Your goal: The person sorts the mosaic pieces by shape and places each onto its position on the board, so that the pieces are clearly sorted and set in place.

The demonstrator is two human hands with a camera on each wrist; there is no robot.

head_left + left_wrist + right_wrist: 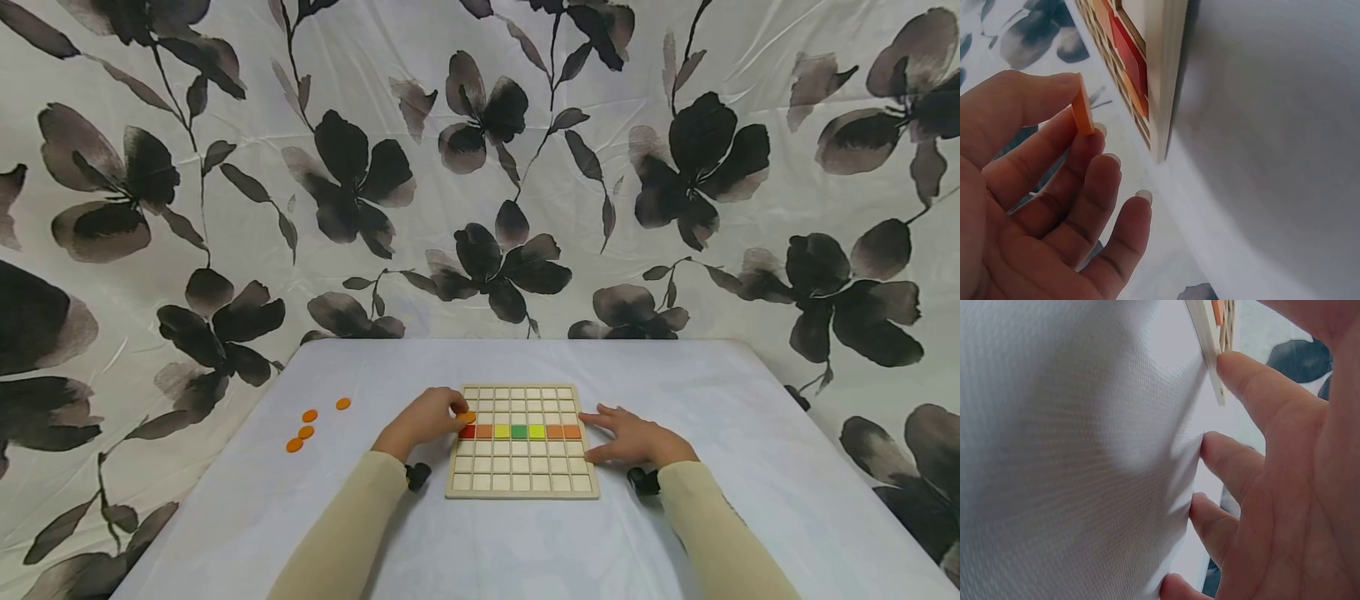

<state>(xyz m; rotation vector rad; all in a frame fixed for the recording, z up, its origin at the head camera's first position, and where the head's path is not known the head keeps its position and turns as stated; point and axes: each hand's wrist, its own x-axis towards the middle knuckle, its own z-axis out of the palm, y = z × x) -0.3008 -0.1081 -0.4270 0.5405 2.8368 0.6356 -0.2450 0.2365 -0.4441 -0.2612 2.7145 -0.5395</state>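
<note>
Orange piece (1083,109) pinched by left hand (427,419), thumb to forefinger, near board's (520,464) left edge. Right hand (637,439) spread, nothing gripped, rested at right edge.

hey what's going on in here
A person's left hand pinches a thin orange piece near the left edge of a pale gridded wooden board. Their right hand rests at its right edge. A row of coloured square tiles crosses the board, with bare cells above and below. Four round orange discs lie on the white table to the left.
</note>
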